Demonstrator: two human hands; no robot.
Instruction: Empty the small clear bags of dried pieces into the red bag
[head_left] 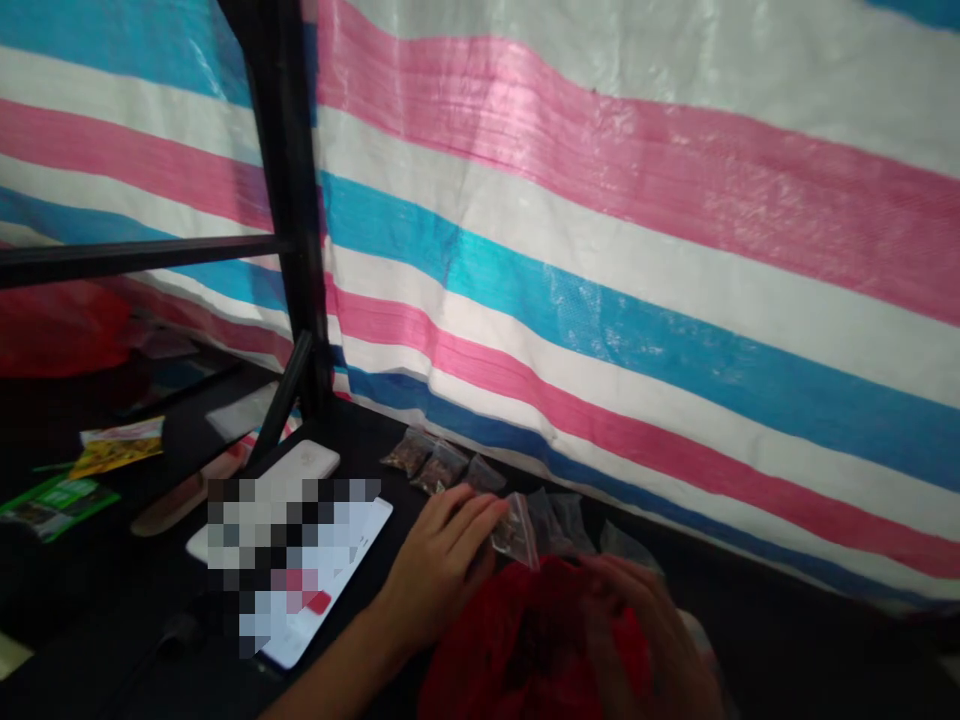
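Hands at work on a black tabletop (810, 640) beside a sheet of pink, blue and white striped plastic (600, 200). The left hand (446, 560) reaches forward, its fingers bent and their tips touching a small, clear zip-top plastic bag with brownish contents (514, 530); the thumb is hidden, so whether the bag is pinched cannot be told. This bag lies just beyond a crumpled red plastic bag (469, 660), which gapes around a dark interior. The right hand (652, 620), blurred, curves over the red bag's right side; whether its fingers grip the plastic cannot be told. Left of the small bag, similar clear sachets with brown bits (409, 450) form a row near the sheet; to its right are further transparent sachets (566, 520), their contents indistinct. Left of the hands lie a lit rectangular screen (349, 560) and a white, round-cornered slab (311, 460), both partly pixelated.
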